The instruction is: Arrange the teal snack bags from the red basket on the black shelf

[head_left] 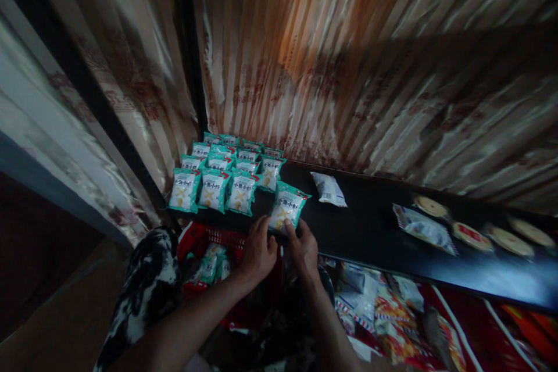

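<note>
A teal and white snack bag (288, 207) stands upright at the front edge of the black shelf, between my two hands. My right hand (301, 244) grips its lower right part, with the thumb on its front. At its lower left corner, my left hand (260, 247) touches the bag with bent fingers; whether it grips the bag cannot be made out. Rows of matching bags (213, 189) stand to the left on the shelf. One more matching bag (270, 173) stands just behind the held one.
On the black shelf (357, 232) lie a white packet (329, 189), a clear-and-white packet (425, 228) and several round packs (473, 236). Below, a red basket (187, 244) holds more teal bags. Other snack packs (392, 314) lie under the shelf. A pleated curtain (349, 70) hangs behind.
</note>
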`<state>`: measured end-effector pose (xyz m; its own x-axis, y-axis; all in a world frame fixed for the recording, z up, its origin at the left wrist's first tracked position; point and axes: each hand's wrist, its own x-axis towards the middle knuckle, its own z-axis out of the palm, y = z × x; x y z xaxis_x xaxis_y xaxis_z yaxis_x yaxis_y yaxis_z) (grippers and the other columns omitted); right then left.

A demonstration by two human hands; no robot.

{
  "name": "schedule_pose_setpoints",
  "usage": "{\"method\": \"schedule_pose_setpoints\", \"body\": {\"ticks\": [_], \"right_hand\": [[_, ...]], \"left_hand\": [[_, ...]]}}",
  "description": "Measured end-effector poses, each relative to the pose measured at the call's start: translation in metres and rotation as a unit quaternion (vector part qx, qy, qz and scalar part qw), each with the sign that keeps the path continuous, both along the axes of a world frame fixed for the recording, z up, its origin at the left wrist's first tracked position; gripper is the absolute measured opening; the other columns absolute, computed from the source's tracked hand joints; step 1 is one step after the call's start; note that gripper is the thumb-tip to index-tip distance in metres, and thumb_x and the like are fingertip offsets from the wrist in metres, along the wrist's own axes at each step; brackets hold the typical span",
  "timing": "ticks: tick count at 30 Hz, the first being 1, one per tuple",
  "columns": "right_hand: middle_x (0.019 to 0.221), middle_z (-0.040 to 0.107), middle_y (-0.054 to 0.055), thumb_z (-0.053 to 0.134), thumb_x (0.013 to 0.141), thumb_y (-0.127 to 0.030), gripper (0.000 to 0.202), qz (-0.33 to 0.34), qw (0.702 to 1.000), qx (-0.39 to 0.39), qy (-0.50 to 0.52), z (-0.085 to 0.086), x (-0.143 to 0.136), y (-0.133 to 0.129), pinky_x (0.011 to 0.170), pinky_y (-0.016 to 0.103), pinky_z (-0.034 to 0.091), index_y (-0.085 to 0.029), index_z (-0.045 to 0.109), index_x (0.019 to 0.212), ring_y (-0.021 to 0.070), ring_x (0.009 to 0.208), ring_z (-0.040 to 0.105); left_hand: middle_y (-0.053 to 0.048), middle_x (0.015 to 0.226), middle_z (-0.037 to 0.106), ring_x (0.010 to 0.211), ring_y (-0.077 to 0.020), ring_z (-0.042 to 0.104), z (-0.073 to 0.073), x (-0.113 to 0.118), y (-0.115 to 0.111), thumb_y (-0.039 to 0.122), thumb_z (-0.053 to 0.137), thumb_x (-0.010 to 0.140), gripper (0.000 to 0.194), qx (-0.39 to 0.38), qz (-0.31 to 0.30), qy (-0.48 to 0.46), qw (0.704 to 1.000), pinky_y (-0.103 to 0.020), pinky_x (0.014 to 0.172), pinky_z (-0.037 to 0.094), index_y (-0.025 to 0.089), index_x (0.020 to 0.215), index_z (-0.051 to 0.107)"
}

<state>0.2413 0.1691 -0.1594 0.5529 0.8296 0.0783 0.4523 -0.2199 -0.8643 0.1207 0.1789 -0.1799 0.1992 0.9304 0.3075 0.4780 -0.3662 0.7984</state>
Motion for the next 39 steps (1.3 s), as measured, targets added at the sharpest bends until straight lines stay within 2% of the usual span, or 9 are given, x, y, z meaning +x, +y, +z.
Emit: {"method": "schedule_pose_setpoints", "body": {"ticks": [8, 14, 21, 27, 34, 39], "right_hand": [[0.093, 0.070, 0.015, 0.038, 0.080, -0.059, 0.061, -0.001, 0.997, -0.041, -0.067, 0.000, 0.004, 0.019, 0.071, 0.036, 0.046, -0.012, 0.061, 0.113, 0.0277, 0.082, 0.065], [0.098, 0.069, 0.017, 0.037, 0.080, -0.058, 0.063, 0.007, 0.996, -0.053, -0.068, 0.000, 0.005, 0.034, 0.075, 0.036, 0.046, -0.010, 0.059, 0.115, 0.0283, 0.088, 0.064], [0.096, 0.070, 0.013, 0.037, 0.083, -0.055, 0.057, 0.024, 0.996, -0.036, -0.079, -0.004, 0.005, 0.050, 0.074, 0.033, 0.047, -0.014, 0.059, 0.116, 0.0257, 0.086, 0.065], [0.096, 0.070, 0.012, 0.037, 0.084, -0.052, 0.053, 0.037, 0.994, -0.041, -0.094, -0.004, 0.005, 0.062, 0.074, 0.033, 0.047, -0.014, 0.060, 0.114, 0.0252, 0.085, 0.065], [0.097, 0.070, 0.012, 0.039, 0.084, -0.052, 0.050, 0.055, 0.995, -0.026, -0.081, -0.006, 0.003, 0.071, 0.075, 0.033, 0.047, -0.016, 0.061, 0.111, 0.0252, 0.088, 0.064], [0.094, 0.070, 0.010, 0.040, 0.083, -0.052, 0.049, 0.068, 0.995, -0.023, -0.072, -0.008, 0.005, 0.076, 0.073, 0.033, 0.048, -0.017, 0.061, 0.111, 0.0238, 0.084, 0.065]], "left_hand": [[-0.016, 0.137, 0.044, 0.130, -0.0233, 0.038, -0.005, 0.005, 0.009, 0.011, 0.041, 0.077, 0.051, -0.008, -0.018, 0.030, 0.999, -0.042, 0.109, 0.033, 0.010, 0.128, 0.043], [-0.017, 0.140, 0.041, 0.132, -0.0243, 0.036, -0.004, 0.007, 0.018, 0.011, 0.042, 0.078, 0.050, -0.006, -0.013, 0.051, 0.999, -0.044, 0.109, 0.033, 0.009, 0.128, 0.044], [-0.016, 0.141, 0.040, 0.132, -0.0251, 0.034, -0.007, 0.008, 0.029, 0.011, 0.043, 0.077, 0.051, 0.002, 0.000, 0.044, 0.999, -0.044, 0.110, 0.032, 0.010, 0.128, 0.044], [-0.020, 0.141, 0.038, 0.133, -0.0268, 0.034, -0.003, 0.010, 0.037, 0.011, 0.045, 0.077, 0.050, -0.016, 0.002, 0.071, 0.997, -0.043, 0.110, 0.032, 0.005, 0.127, 0.045], [-0.018, 0.143, 0.035, 0.134, -0.0274, 0.031, -0.006, 0.013, 0.037, 0.011, 0.046, 0.075, 0.052, -0.030, 0.028, 0.059, 0.997, -0.045, 0.110, 0.030, 0.008, 0.127, 0.043], [-0.019, 0.145, 0.031, 0.136, -0.0275, 0.026, -0.009, 0.015, 0.037, 0.011, 0.044, 0.076, 0.054, -0.034, 0.024, 0.058, 0.997, -0.044, 0.112, 0.027, 0.005, 0.130, 0.040]]}}
